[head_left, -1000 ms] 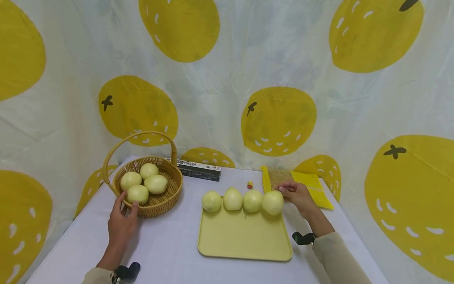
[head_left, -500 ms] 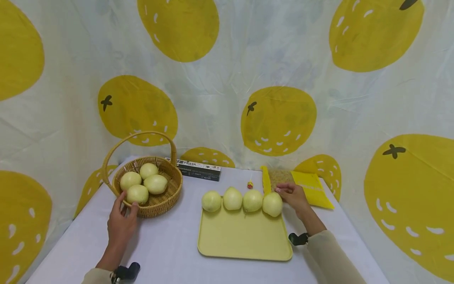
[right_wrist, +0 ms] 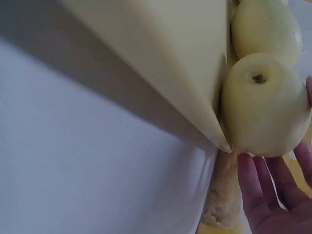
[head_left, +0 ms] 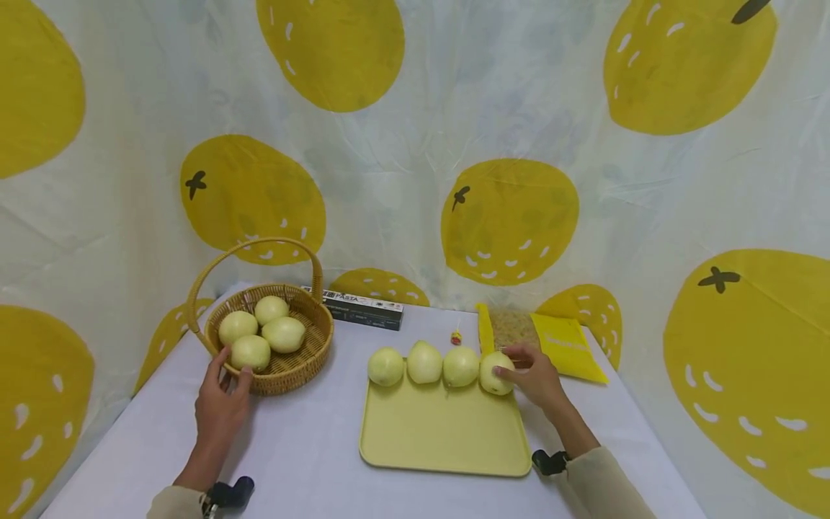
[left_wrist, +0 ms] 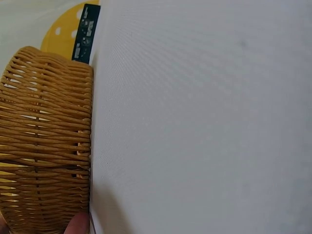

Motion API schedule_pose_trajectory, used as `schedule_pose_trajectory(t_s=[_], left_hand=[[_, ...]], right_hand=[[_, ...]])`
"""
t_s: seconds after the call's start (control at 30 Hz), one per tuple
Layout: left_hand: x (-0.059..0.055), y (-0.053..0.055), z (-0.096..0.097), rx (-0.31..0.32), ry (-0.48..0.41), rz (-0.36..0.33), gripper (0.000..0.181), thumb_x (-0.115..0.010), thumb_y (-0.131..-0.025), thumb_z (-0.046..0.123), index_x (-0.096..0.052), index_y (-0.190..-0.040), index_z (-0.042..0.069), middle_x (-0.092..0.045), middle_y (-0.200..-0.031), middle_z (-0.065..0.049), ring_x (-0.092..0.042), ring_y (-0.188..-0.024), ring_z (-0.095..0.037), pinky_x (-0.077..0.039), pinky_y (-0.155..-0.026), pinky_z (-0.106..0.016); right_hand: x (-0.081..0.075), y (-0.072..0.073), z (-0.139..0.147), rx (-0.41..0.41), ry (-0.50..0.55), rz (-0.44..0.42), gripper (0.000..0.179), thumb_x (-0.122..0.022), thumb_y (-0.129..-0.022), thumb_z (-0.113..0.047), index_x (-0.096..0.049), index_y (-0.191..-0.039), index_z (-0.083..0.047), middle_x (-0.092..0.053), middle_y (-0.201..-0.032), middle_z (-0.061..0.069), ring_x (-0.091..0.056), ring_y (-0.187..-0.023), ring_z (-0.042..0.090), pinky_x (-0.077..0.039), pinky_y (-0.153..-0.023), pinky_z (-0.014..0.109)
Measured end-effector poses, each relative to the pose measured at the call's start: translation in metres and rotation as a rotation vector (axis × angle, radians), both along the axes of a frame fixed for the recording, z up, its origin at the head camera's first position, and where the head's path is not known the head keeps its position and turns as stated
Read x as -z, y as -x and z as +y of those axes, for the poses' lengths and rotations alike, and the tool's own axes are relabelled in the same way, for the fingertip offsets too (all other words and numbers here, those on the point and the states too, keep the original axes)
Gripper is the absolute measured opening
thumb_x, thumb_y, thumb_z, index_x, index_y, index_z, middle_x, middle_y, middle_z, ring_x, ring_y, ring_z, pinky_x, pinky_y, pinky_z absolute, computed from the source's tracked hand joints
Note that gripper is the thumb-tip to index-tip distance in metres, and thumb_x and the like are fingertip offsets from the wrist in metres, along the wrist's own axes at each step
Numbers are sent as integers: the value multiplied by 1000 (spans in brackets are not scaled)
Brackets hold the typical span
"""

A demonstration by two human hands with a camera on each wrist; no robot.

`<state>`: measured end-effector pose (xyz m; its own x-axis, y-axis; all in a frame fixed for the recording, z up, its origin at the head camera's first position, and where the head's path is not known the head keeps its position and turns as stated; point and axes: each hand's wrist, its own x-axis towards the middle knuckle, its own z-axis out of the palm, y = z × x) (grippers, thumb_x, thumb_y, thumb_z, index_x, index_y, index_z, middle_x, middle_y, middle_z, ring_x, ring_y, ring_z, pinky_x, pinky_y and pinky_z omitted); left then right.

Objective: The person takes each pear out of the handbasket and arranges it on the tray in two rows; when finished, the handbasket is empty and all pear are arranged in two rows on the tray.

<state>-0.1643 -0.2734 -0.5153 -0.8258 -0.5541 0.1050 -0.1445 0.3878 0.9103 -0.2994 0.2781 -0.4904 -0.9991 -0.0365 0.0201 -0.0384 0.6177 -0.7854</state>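
Four pale yellow-green fruits that look like pears stand in a row along the far edge of a yellow tray (head_left: pixel 444 432). My right hand (head_left: pixel 541 382) holds the rightmost pear (head_left: pixel 495 375), thumb on its near side and fingers on its right. In the right wrist view, fingertips touch this pear (right_wrist: pixel 263 107), which sits against its neighbour (right_wrist: pixel 267 29). At the left, my left hand (head_left: pixel 220 411) grips the near rim of a wicker basket (head_left: pixel 305 378) holding several pears (head_left: pixel 284 335). In the left wrist view, a thumb (left_wrist: pixel 78 224) lies against the basket's woven side.
A dark pasta box (head_left: pixel 366 313) lies behind the basket. Beyond the tray are a small lollipop (head_left: pixel 457 336) and a yellow bag (head_left: pixel 570 346) with a see-through window, close behind my right hand. A fruit-print curtain (head_left: pixel 389 158) hangs at the table's back.
My right thumb has come round onto the near side of the rightmost pear, which has turned and settled slightly lower and leftward. My left hand stays at the basket.
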Motion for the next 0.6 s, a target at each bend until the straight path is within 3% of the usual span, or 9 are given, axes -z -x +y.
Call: schedule_pose_trajectory(t_s=[0.23, 0.4, 0.6], left_hand=[[0, 0, -1, 2, -7, -5, 67, -49, -111, 39, -25, -171, 22, -20, -178, -14, -35, -155, -52, -35, -126, -65], [2, 1, -1, 1, -11, -8, 67, -49, -111, 39, -24, -171, 23, -19, -178, -14, -35, -155, -52, -35, -126, -65], [1, 1, -1, 1, -8, -6, 67, -49, -111, 38, -24, -171, 23, -19, -178, -14, -34, -156, -52, -35, -126, -64]], right_hand=[[3, 2, 3, -85, 4, -24, 59, -81, -94, -46, -67, -144, -17, -66, -148, 11, -67, -125, 31, -58, -105, 49], [1, 7, 6, -138, 43, -76, 61, -76, -99, -43, -63, -149, -11, -63, -151, 16, -66, -130, 32, -60, -105, 41], [-3, 7, 9, -192, 76, -69, 61, -77, -99, -36, -61, -149, -5, -63, -150, 20, -65, -131, 35, -59, -98, 27]])
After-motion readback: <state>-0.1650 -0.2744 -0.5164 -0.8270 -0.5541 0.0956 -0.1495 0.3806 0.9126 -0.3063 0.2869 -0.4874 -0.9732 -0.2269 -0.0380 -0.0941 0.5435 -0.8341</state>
